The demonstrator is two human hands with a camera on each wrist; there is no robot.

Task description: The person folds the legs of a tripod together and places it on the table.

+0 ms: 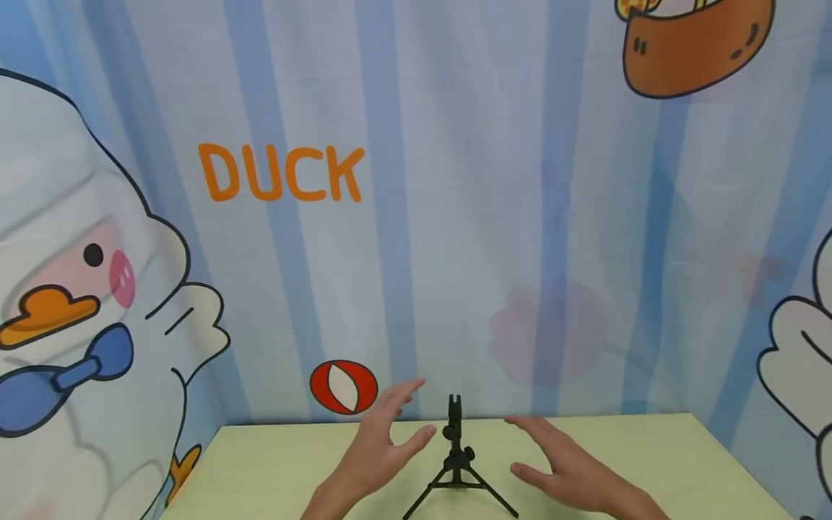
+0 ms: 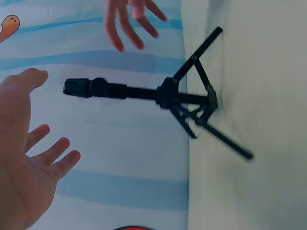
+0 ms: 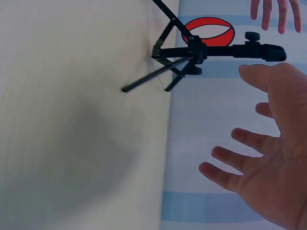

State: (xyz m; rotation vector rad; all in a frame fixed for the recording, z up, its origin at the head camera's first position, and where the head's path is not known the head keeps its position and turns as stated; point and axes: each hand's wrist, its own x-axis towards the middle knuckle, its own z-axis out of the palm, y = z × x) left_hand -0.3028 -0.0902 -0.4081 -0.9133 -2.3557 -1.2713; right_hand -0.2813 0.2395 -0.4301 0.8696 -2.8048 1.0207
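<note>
A small black tripod (image 1: 457, 458) stands upright on the pale yellow table with its legs spread. Its top ends in a short forked piece, and dark knobs stick out from the column. To its left, my left hand (image 1: 373, 451) is held in the air, thumb apart from the fingers and palm toward the tripod. On the other side my right hand (image 1: 565, 466) hovers with its fingers extended and thumb spread. Both wrist views show a gap between each hand and the tripod (image 2: 139, 93), and neither hand holds anything.
The pale yellow table (image 1: 273, 469) runs back to a blue and white striped curtain (image 1: 442, 217). Printed on the curtain are a large duck at the left, orange lettering (image 1: 281, 173) and a red and white ball (image 1: 344, 387).
</note>
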